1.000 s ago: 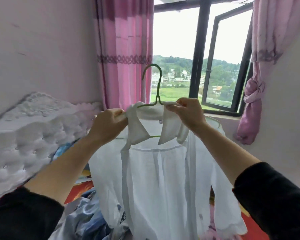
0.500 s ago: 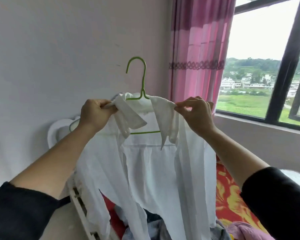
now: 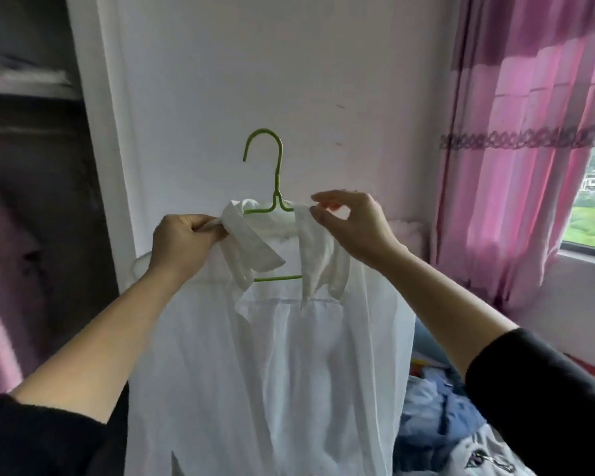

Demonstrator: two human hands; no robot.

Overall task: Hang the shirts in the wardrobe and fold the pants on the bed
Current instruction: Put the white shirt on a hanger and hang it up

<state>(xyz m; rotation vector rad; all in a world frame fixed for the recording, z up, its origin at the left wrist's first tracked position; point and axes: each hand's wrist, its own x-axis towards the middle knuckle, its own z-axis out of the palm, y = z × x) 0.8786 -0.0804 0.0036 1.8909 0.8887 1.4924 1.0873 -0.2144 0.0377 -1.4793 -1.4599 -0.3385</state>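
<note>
A white collared shirt [image 3: 272, 365] hangs on a green wire hanger [image 3: 275, 173], held up in front of me at chest height. My left hand [image 3: 182, 243] is closed on the shirt's left shoulder and collar, carrying the hanger's end under the cloth. My right hand [image 3: 351, 228] is at the right collar, thumb and fingers spread with the fingertips just touching the fabric. The open wardrobe [image 3: 31, 201] shows at the left, dark inside, with its white side panel [image 3: 103, 159] directly behind the shirt's left edge.
A pink wall fills the middle. Pink curtains [image 3: 522, 166] and a window sill [image 3: 588, 252] are at the right. A heap of blue and patterned clothes [image 3: 440, 417] lies on the bed at lower right. A shelf with folded items [image 3: 24, 73] sits high inside the wardrobe.
My view has swung left from the window to the wardrobe, the shirt carried along. My right hand has loosened from a pinch on the collar to spread fingers.
</note>
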